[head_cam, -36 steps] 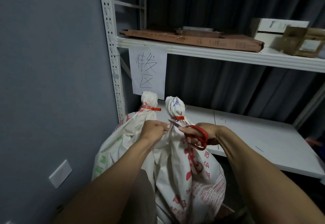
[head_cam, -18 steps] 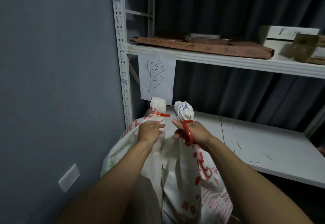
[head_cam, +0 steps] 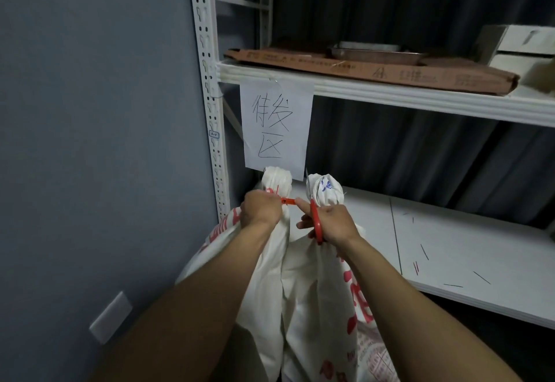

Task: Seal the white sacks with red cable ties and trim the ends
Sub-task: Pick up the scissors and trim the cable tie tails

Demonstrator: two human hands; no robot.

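Two white sacks with red print stand side by side below the shelf. My left hand [head_cam: 259, 209] grips the gathered neck of the left sack [head_cam: 276, 180], just under its tuft. A red cable tie [head_cam: 288, 201] sticks out to the right between my two hands. My right hand [head_cam: 329, 222] holds red-handled scissors [head_cam: 315, 225], blades pointing up beside the right sack [head_cam: 326, 191]; its forefinger touches the tie's end. The right sack's tie is hidden behind my right hand.
A white metal rack post [head_cam: 210, 90] stands against the grey wall. A handwritten paper sign [head_cam: 274, 125] hangs from the upper shelf [head_cam: 390, 96], which carries flat cardboard [head_cam: 375, 71] and boxes. The lower shelf board [head_cam: 465, 249] holds several cut tie ends. A wall socket plate [head_cam: 111, 317] sits low left.
Both hands moved from the right sack's neck to the left sack. My left hand now grips the left sack's neck, and the scissors point upward instead of at the right sack's tie.
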